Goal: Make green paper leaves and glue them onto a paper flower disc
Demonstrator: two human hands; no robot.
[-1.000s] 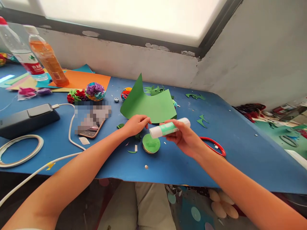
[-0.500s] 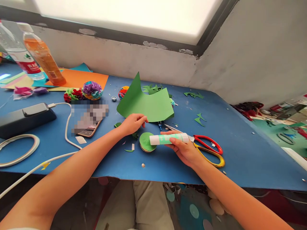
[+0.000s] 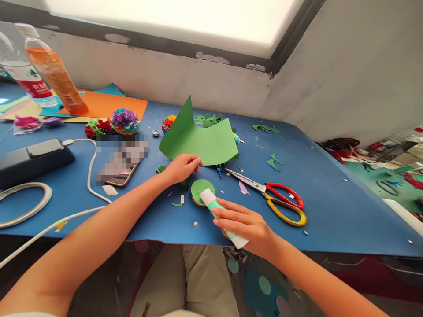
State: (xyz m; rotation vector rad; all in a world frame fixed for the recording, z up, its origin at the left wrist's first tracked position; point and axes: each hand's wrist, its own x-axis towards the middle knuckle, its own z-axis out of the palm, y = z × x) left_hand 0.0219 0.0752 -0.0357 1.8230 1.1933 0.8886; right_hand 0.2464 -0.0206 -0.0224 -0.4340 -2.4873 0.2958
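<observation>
1. Taking the green disc (image 3: 199,188) as the clock's centre, it lies on the blue tabletop (image 3: 337,207), near its front edge.
2. The right hand (image 3: 247,223), at 4 o'clock, has its grip closed around a glue stick (image 3: 214,204); one white end overlaps the disc's right side, though whether they touch I cannot tell.
3. The left hand (image 3: 182,168), between 10 and 11 o'clock, has curled fingers; whether its grip pinches anything I cannot tell.
4. A bent green sheet (image 3: 211,143) stands at 12 o'clock, just beyond the left hand.
5. Scissors (image 3: 263,187) lie at 3 o'clock, blades slightly apart.
6. A phone (image 3: 124,174) lies between 9 and 10 o'clock; a purple-topped paper ball (image 3: 125,122) sits at 10 o'clock.
</observation>
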